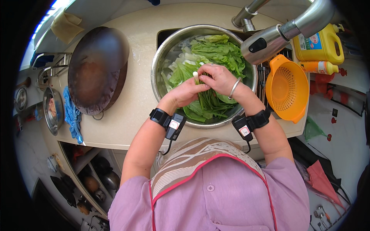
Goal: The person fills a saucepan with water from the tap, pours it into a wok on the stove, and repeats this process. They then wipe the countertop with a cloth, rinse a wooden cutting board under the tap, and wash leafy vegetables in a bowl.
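Observation:
Over a large steel basin (155, 73), my two hands meet around a bunch of scallions (211, 103). My left hand (182, 93) is closed round the bunch, and one white root end pokes up by its thumb. The fingers of my right hand (220, 79) are bent and pinched together at the white ends, touching the scallions there. The long green stalks hang down toward the near side of the basin. Under and behind the hands, leafy green lettuce (221, 50) fills much of the basin, with paler leaves in water at its left.
A steel faucet (264, 44) reaches over the basin's far right rim. To the right are an orange colander (287, 88), a yellow jug (323, 46) and an orange bottle (318, 67). A dark wok (92, 77), a blue cloth (72, 111) and a metal bowl (58, 111) stand left.

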`<control>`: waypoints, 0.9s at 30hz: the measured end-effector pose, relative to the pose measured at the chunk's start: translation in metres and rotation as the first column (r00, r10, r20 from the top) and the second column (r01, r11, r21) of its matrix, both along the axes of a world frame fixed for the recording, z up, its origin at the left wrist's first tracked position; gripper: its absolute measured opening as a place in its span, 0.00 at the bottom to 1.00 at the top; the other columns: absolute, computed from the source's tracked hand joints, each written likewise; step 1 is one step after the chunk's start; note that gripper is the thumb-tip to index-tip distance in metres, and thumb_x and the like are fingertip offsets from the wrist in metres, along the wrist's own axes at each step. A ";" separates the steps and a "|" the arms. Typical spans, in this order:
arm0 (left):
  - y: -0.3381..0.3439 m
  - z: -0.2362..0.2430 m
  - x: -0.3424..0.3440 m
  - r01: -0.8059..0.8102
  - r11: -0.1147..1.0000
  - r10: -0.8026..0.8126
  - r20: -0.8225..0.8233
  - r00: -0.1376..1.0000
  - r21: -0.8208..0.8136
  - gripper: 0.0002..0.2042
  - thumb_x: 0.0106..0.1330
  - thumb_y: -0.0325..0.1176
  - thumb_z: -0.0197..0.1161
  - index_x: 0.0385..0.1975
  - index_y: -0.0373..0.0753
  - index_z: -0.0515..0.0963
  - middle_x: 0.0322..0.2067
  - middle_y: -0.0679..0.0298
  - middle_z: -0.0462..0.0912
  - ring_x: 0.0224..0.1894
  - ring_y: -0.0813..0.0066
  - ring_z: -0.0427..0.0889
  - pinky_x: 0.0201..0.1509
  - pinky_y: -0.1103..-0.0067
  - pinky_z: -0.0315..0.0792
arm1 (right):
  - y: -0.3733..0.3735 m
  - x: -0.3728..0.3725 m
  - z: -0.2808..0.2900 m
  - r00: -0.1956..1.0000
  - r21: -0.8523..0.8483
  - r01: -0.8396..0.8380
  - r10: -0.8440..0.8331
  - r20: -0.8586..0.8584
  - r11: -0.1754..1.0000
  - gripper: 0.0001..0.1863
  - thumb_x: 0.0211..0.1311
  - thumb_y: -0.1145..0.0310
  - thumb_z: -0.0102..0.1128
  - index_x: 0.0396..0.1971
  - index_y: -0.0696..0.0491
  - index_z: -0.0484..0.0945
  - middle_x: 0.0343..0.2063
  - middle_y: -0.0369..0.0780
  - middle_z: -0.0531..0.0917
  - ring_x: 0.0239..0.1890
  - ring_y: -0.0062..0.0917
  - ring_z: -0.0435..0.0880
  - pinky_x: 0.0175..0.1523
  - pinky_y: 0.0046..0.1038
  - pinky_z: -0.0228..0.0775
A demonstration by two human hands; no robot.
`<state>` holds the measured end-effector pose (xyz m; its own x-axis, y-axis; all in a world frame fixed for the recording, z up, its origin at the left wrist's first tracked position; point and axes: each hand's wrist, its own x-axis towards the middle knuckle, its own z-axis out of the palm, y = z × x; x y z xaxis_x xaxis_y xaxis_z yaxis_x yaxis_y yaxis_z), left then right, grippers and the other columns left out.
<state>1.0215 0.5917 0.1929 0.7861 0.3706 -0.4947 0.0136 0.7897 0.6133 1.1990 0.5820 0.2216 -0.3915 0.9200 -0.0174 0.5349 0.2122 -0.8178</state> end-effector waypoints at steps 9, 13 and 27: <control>-0.007 -0.006 0.014 -0.158 0.977 0.171 -0.083 0.982 0.144 0.17 0.69 0.38 0.52 0.55 0.39 0.68 0.54 0.62 0.72 0.57 0.74 0.68 0.57 0.74 0.64 | 0.005 -0.010 0.005 0.982 0.254 -0.011 -0.038 0.185 0.967 0.22 0.66 0.56 0.45 0.53 0.56 0.73 0.55 0.48 0.74 0.60 0.43 0.67 0.62 0.40 0.58; -0.004 -0.011 0.027 -0.435 0.900 0.428 -0.118 0.896 -0.033 0.14 0.72 0.38 0.48 0.49 0.37 0.70 0.48 0.60 0.75 0.53 0.70 0.72 0.56 0.72 0.66 | 0.003 -0.013 -0.007 0.987 0.094 0.156 -0.159 0.024 0.983 0.31 0.63 0.49 0.51 0.54 0.61 0.67 0.56 0.53 0.70 0.58 0.45 0.68 0.62 0.39 0.58; 0.028 -0.098 0.035 -0.606 0.781 0.618 -0.323 0.717 0.149 0.12 0.72 0.38 0.50 0.40 0.35 0.72 0.31 0.58 0.80 0.34 0.67 0.77 0.44 0.71 0.71 | -0.038 -0.011 -0.099 0.784 -0.243 0.270 -0.066 0.617 0.932 0.22 0.58 0.70 0.51 0.53 0.52 0.65 0.49 0.48 0.74 0.56 0.43 0.69 0.55 0.48 0.65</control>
<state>1.0570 0.6195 0.0949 0.1687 0.7311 -0.6610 -0.2576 0.6801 0.6864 1.1879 0.5441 0.1222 -0.0492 0.8768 -0.4784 0.9336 -0.1298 -0.3340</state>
